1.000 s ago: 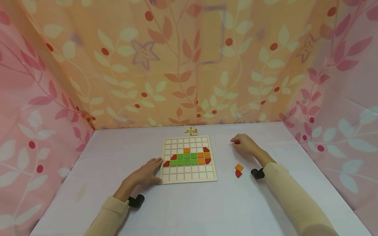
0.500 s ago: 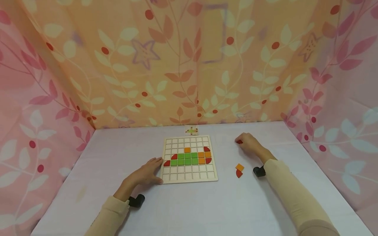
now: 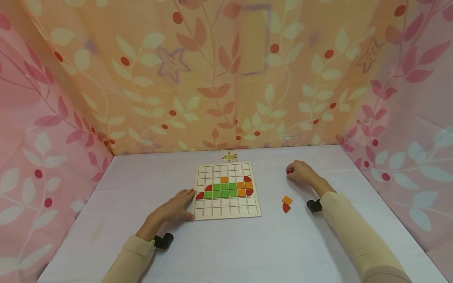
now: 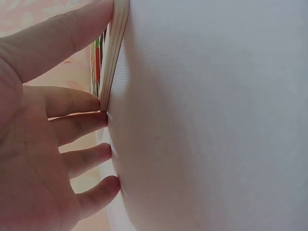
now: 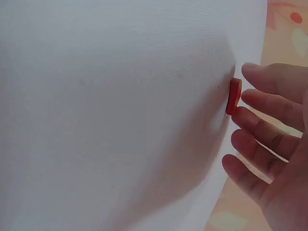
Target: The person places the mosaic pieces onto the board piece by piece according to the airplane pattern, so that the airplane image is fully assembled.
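My left hand (image 3: 174, 207) rests at the left edge of a wooden grid board (image 3: 226, 210), its thumb and fingertips against the rim. In the left wrist view the fingers (image 4: 77, 101) are spread and nearly straight along the board's side (image 4: 115, 53). Green, orange and red tiles fill part of the grid, with a row of green squares (image 3: 224, 193) in the middle. Over at the right, my right hand (image 3: 301, 173) is at a small red tile (image 5: 234, 96) on the white cloth. Its fingertips are right beside the tile, the thumb apart from it.
An orange square tile (image 3: 287, 200) and a red curved tile (image 3: 286, 207) lie together on the cloth, between the board and the right forearm. A small picture card (image 3: 229, 156) lies behind the board. Patterned fabric walls (image 3: 226, 78) enclose the table (image 3: 226, 251).
The right hand has shifted a little to the right, and the red tile at its fingertips now lies further right too. My left hand and the board have stayed in place.
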Demonstrator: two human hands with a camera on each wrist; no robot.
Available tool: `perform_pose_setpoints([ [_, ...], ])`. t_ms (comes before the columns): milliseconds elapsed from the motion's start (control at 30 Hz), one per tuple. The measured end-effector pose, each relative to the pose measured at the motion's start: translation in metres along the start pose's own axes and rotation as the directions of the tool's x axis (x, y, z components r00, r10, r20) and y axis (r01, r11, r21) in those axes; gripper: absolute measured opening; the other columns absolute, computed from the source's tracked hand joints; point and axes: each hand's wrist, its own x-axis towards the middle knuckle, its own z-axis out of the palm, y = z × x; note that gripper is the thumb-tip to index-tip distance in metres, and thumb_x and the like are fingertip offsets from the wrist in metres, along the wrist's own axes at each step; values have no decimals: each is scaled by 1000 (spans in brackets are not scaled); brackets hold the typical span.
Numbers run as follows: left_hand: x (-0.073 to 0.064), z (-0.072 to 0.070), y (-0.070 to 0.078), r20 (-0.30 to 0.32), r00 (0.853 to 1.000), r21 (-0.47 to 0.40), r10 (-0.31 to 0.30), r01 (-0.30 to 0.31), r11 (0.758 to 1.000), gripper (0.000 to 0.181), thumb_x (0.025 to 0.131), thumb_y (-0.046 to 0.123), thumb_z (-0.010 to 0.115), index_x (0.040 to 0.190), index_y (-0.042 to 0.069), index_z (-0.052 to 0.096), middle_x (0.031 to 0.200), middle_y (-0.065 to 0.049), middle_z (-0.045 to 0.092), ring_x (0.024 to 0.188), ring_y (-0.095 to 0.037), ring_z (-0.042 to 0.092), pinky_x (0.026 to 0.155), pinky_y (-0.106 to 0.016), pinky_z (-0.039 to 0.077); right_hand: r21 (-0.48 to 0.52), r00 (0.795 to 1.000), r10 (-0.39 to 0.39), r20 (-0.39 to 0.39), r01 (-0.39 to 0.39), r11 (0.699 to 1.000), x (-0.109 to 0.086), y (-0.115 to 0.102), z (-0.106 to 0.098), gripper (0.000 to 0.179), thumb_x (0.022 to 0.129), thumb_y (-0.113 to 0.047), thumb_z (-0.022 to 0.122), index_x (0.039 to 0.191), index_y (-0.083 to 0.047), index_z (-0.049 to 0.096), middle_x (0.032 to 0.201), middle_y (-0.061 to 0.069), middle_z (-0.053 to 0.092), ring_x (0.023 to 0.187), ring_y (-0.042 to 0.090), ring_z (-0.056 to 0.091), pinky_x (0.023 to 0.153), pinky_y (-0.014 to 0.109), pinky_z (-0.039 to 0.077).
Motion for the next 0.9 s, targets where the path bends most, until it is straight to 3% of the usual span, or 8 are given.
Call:
perform_pose_setpoints([
  [167, -2, 0, 1, -2, 1000, -8, -1, 1, 1000, 91, 76, 21, 82, 149, -1, 34, 159, -18, 28, 148, -43, 18, 117, -62, 21, -26, 995, -92, -38, 91, 996, -2, 1, 3, 25, 78, 5, 60, 100, 4, 73, 100, 22, 66, 96, 38, 60, 94, 52, 48],
  [267, -2, 0, 1, -2, 1000, -8, -2, 1, 1000, 90, 76, 21, 82, 149, -1, 34, 159, -18, 28, 148, -43, 18, 116, -63, 21, -14, 995, -95, -20, 95, 995, -3, 2, 4, 30, 77, 10, 56, 100, 3, 74, 106, 22, 67, 104, 40, 58, 99, 55, 45],
  [567, -1, 2, 1, -1, 1000, -6, -16, 16, 1000, 90, 77, 21, 81, 150, 0, 33, 160, -17, 28, 149, -42, 17, 117, -61, 21, 31, 999, -36, -15, 36, 999, -6, 2, 5, 25, 78, 3, 64, 101, 4, 73, 96, 17, 67, 87, 29, 58, 86, 46, 49],
  [900, -2, 0, 0, -1, 1000, 0, 11, -11, 1000, 89, 78, 22, 81, 149, -2, 33, 159, -19, 28, 148, -44, 18, 117, -61, 21, 31, 999, -37, -12, 37, 999, -10, 2, 2, 26, 77, 5, 59, 99, 2, 74, 90, 14, 66, 81, 25, 57, 79, 41, 49],
])
